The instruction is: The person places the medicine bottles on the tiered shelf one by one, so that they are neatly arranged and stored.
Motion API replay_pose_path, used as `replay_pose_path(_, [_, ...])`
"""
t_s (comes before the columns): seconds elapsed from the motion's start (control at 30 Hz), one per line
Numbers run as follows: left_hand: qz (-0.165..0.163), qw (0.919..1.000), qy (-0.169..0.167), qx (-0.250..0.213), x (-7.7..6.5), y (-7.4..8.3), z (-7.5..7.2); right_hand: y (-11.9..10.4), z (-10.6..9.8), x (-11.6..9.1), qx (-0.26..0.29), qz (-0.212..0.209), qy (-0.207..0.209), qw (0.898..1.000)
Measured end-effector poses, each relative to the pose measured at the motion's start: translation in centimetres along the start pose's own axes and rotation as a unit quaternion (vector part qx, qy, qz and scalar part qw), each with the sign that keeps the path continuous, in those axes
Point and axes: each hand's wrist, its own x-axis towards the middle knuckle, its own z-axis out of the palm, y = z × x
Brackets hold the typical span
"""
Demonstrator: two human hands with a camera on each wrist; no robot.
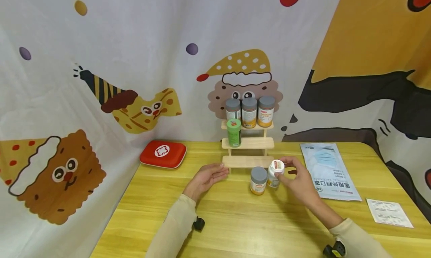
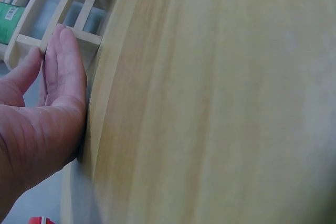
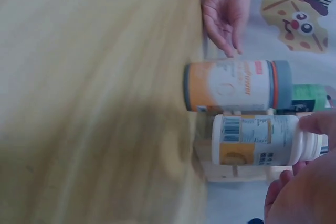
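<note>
My right hand (image 1: 299, 183) holds a white bottle (image 1: 274, 176) with a white cap by its upper part, the thumb (image 3: 317, 123) on the near side. Close beside it on the left, a grey-lidded supplement jar (image 1: 258, 183) stands upright on the table. The straight fingers of my left hand (image 1: 207, 178) touch the left end of the lowest step of a small wooden tiered rack (image 1: 247, 161). A green canister (image 1: 234, 133) stands at the left of the middle step. Three grey-lidded jars (image 1: 249, 114) line the top step.
A red zipped case (image 1: 163, 154) lies left of the rack. To the right are a face mask packet (image 1: 331, 172) and a small white printed sheet (image 1: 389, 213). A cartoon-printed cloth (image 1: 151, 37) hangs behind the wooden table (image 1: 229, 228).
</note>
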Motion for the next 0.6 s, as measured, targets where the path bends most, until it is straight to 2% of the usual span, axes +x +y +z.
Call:
replay_pose_path(0.3, [0.002, 1.0, -0.003, -0.009, -0.1, 0.1, -0.1, -1.5, -1.2, 1.6, 0.033, -0.021, 0.032, 0.999])
replay_pose_path(0.6, [0.001, 0.9999, 0.002, -0.015, -0.2, 0.1, 0.1, -2.4, -1.3, 3.0, 0.052, -0.039, 0.067, 0.996])
